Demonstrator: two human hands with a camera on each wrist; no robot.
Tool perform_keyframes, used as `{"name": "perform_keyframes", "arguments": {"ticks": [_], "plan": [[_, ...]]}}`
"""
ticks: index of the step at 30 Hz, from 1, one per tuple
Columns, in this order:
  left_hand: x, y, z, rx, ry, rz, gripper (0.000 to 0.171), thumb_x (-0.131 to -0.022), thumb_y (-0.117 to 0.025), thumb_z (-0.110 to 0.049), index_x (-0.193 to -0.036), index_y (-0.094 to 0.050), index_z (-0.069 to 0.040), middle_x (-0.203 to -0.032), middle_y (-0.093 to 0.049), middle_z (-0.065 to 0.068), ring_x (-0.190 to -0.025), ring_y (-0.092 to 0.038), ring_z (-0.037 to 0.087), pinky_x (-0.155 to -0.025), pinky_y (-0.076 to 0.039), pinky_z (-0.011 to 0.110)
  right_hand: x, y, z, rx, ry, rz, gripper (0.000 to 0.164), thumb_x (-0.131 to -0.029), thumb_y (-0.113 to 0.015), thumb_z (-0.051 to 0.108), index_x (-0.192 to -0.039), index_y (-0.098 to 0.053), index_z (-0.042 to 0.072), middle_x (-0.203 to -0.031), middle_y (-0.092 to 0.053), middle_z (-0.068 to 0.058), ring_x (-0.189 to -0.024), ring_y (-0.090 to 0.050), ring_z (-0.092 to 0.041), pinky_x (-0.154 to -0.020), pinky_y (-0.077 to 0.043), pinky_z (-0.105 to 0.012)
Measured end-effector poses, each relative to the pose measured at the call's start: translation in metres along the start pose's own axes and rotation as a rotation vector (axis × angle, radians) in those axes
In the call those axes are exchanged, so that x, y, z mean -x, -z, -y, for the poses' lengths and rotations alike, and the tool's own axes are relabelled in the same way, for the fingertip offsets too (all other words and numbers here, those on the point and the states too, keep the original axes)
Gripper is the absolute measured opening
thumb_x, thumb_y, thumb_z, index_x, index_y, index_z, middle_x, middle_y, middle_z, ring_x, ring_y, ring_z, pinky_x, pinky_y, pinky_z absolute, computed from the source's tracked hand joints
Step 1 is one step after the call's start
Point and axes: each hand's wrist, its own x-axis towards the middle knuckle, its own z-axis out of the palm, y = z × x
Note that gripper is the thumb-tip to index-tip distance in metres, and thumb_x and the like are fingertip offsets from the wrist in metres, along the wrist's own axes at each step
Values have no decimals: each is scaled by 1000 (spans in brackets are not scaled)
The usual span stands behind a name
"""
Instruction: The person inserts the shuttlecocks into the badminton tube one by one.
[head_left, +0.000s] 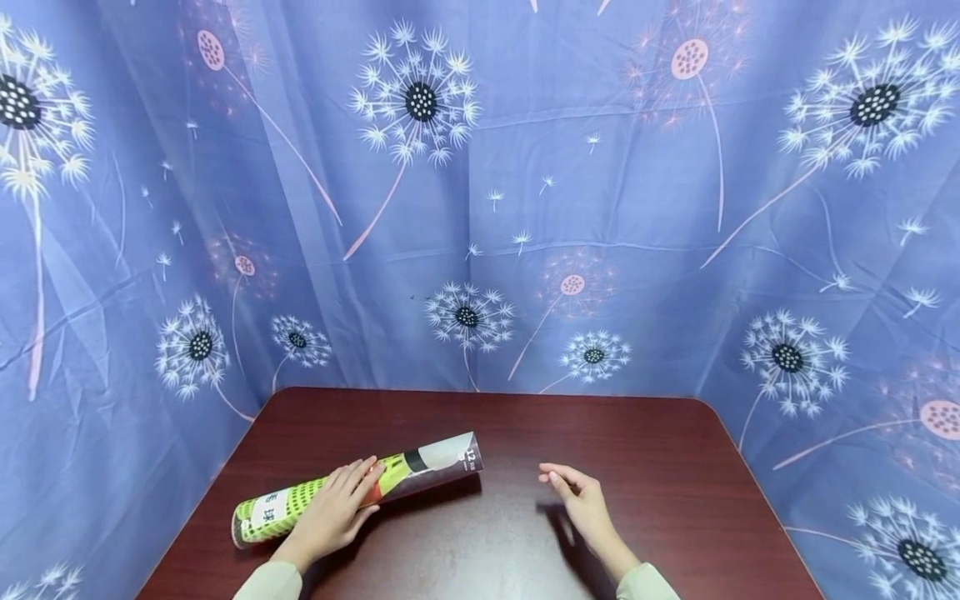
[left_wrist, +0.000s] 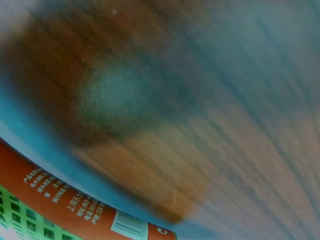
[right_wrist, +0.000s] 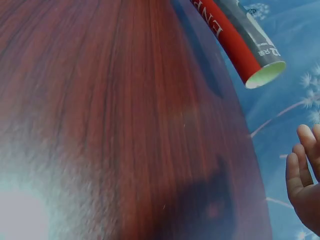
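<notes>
A printed shuttlecock tube [head_left: 431, 467], green at one end and dark with a "12" at the other, lies slantwise above the left part of the table. My left hand [head_left: 330, 512] grips it around the middle, fingers over the top and thumb on the near side. The left wrist view catches only a red and green strip of the tube [left_wrist: 75, 205] with small print and a barcode. In the right wrist view, the tube's [right_wrist: 240, 45] pale green round end faces the camera. Apart from the tube, my right hand [head_left: 585, 504] hovers with loosely bent fingers, holding nothing.
The dark red-brown wooden table [head_left: 600, 425] has rounded far corners. A blue curtain [head_left: 525, 217] with dandelion prints hangs behind it and along both sides. Light glares off the tabletop near the front.
</notes>
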Motion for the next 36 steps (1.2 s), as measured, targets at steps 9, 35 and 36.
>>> {"name": "perform_keyframes", "arguments": {"ticks": [9, 35, 36], "plan": [[-3, -13, 16, -20, 29, 5, 72, -77, -74, -25, -138, -48, 1, -131, -53, 24, -110, -56, 41, -90, -45, 54, 4, 12, -6, 6, -39, -51, 20, -94, -60, 7, -107, -70, -3, -93, -69, -26, -88, -68, -10, -78, -50, -14], [-1, -20, 23, -129, 96, 92, 74, -78, -76, -34, -140, -48, -2, -136, -52, 21, -119, -54, 36, -96, -43, 54, 12, 17, -8, 43, -70, -59, 21, -95, -57, 4, -110, -68, -5, -93, -70, -23, -86, -69, -16, -77, -52, -16], [-1, -20, 23, -133, 101, 93, 75, -78, -77, -34, -140, -48, -2, -136, -52, 20, -119, -54, 36, -96, -42, 54, 12, 17, -8, 41, -70, -58, 21, -95, -57, 4, -110, -68, -5, -94, -70, -23, -87, -68, -16, -77, -52, -17]]}}
